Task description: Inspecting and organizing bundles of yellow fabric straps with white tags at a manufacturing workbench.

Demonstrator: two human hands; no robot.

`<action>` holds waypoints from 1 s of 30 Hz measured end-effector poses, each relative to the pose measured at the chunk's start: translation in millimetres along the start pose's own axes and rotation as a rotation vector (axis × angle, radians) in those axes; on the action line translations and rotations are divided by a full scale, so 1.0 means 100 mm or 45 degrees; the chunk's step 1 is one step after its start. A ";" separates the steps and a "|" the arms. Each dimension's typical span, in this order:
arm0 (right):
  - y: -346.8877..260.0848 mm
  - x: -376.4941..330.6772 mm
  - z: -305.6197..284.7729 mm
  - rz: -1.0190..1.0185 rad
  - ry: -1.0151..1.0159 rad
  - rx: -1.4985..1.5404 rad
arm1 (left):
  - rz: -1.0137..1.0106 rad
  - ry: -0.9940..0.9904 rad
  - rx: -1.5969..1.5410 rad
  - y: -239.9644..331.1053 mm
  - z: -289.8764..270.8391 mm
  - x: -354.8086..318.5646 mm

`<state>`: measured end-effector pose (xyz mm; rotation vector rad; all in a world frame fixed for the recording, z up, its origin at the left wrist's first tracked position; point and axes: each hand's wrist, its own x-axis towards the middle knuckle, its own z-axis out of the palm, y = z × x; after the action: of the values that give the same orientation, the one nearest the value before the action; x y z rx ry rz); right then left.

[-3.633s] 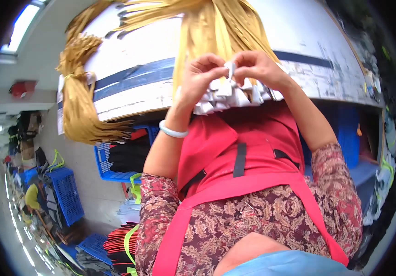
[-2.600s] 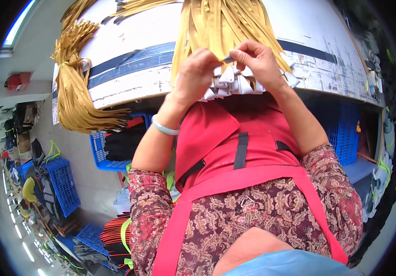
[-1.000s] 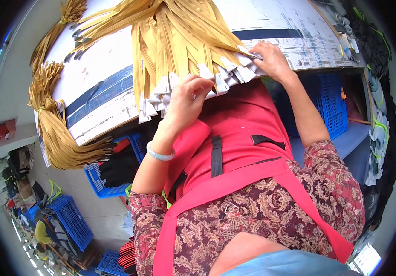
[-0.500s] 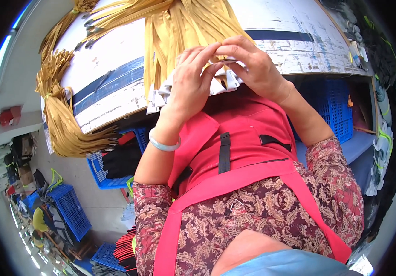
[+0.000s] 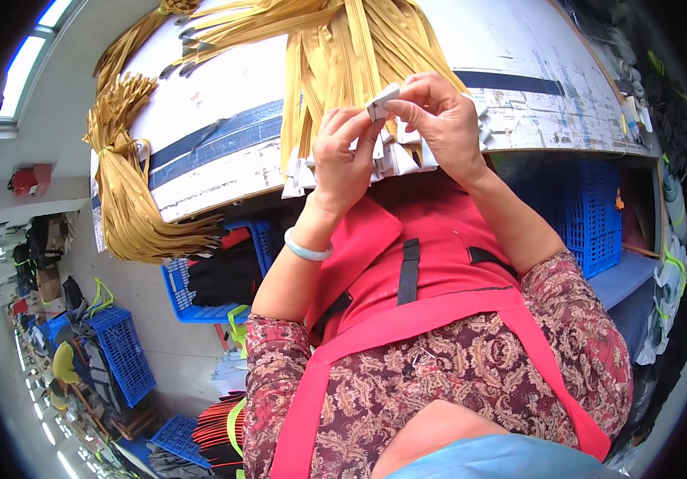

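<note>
My left hand (image 5: 342, 156) and my right hand (image 5: 445, 128) meet over the near edge of the table. Between their fingertips is a small white folded tab (image 5: 383, 101), pinched from both sides. It sits at the end of one of the long golden strips, which look like zipper tapes (image 5: 351, 60). More of these strips fan out across the table, and white folded ends (image 5: 397, 160) hang in a row below my hands at the edge. My fingers partly cover the tab, so how it is joined to the strip is hidden.
A tied bundle of golden strips (image 5: 124, 191) droops over the table's left end. Blue stripes cross the worn white tabletop (image 5: 511, 108). Blue plastic crates stand under the table, one on the right (image 5: 595, 215) and one on the left (image 5: 199, 313). Another blue crate (image 5: 122, 355) is farther left.
The white tab now shows upright between my fingertips, where before a thin edge was visible. My right fingers have closed in on it. The whole view has shifted slightly.
</note>
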<state>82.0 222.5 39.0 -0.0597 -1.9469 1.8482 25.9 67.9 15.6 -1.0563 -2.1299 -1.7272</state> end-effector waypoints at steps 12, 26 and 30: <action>-0.02 0.15 -0.06 0.149 -0.445 0.152 | -0.612 -0.426 -1.074 -0.13 -0.35 0.12; 0.04 0.26 -0.08 0.499 -0.690 0.232 | -0.726 -0.307 -1.236 -0.34 -0.28 0.16; -0.04 0.34 -0.07 0.576 -0.814 0.238 | -0.760 -0.296 -1.319 -0.39 -0.33 0.19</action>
<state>55.2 240.2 53.0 0.1887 -2.2912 2.5822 -21.7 42.8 6.0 -0.8282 -1.6959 -3.3234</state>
